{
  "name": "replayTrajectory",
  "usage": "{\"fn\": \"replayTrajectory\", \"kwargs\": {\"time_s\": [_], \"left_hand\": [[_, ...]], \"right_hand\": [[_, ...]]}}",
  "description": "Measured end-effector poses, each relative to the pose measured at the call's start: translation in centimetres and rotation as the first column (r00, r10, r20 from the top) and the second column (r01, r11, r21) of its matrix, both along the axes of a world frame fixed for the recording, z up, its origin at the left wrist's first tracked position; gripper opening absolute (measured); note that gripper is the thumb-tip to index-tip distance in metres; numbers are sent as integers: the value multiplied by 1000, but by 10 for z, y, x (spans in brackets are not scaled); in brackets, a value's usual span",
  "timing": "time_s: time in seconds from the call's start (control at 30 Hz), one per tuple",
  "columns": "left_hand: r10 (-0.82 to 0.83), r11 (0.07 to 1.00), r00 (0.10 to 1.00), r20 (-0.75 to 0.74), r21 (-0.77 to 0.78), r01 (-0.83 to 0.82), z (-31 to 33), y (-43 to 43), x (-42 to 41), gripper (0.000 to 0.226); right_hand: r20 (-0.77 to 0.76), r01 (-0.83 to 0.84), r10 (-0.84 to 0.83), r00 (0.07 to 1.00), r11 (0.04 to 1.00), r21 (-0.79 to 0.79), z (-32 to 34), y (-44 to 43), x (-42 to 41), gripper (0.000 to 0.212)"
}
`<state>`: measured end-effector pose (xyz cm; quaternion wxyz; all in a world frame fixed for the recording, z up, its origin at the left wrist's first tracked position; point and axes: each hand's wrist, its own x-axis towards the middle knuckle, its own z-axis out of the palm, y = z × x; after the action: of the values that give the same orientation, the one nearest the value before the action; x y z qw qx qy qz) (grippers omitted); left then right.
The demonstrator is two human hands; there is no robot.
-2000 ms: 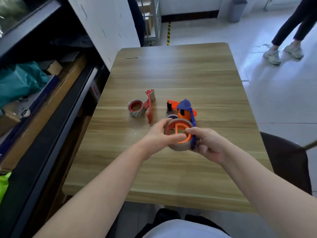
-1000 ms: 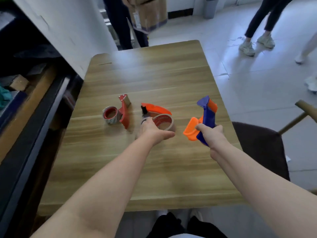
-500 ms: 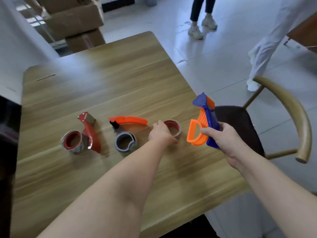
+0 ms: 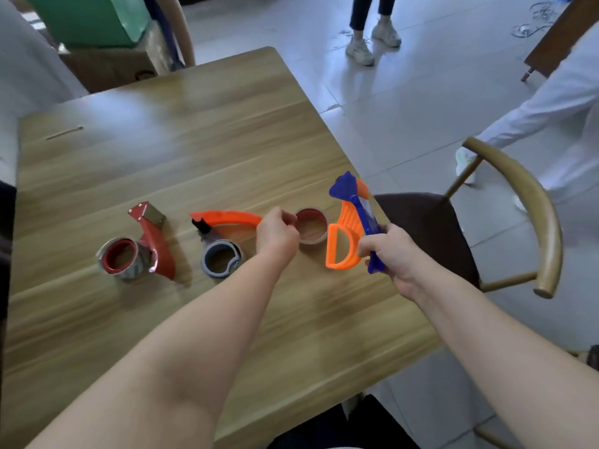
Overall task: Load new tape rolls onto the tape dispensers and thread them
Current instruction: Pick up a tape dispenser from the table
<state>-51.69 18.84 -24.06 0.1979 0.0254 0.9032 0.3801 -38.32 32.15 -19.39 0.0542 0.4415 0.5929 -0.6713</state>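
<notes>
Orange-and-blue plastic tape dispenser [image 4: 351, 231] is held up off the table, a bit right of centre in the frame. The right hand [image 4: 389, 251] is wrapped round its blue handle, with the orange D-shaped hub pointing left.

The left hand [image 4: 278, 234] sits just left of that, fingers curled, right up against the left rim of a brown tape roll with a red core [image 4: 311, 225]. That roll lies flat on the light wooden table [image 4: 162, 157], between the two hands. Honestly can't tell if the fingers actually pinch the roll or only touch it.

Further left, a second orange plastic dispenser [image 4: 227, 218] lies on its side with a grey ring [image 4: 221, 259] at its near end. Left again is a red metal dispenser [image 4: 155, 241] with a silvery red-cored roll [image 4: 121, 258] snug against it.

Off the table's right edge stands a chair with a curved wooden back and dark seat [image 4: 531, 202]. Beyond the far edge, upper left, is a cardboard box [image 4: 110, 69]. On the grey tiled floor [image 4: 421, 108], someone in white sneakers [image 4: 372, 43] stands top centre, and a leg in white trousers [image 4: 551, 102] shows at the right edge.
</notes>
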Motion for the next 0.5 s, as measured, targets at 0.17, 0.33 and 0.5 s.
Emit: {"fn": "replayTrajectory", "kwargs": {"time_s": [0.17, 0.33, 0.5], "left_hand": [[215, 934, 967, 138, 259, -245, 25, -31, 5, 29], [426, 794, 895, 135, 417, -441, 67, -70, 45, 24], [664, 625, 740, 106, 464, -627, 107, -118, 108, 22]], "right_hand": [[-15, -96, 95, 995, 992, -81, 4, -16, -13, 39], [-120, -327, 314, 942, 938, -117, 21, -46, -16, 29], [-258, -546, 515, 818, 835, -66, 50, -87, -7, 25]]}}
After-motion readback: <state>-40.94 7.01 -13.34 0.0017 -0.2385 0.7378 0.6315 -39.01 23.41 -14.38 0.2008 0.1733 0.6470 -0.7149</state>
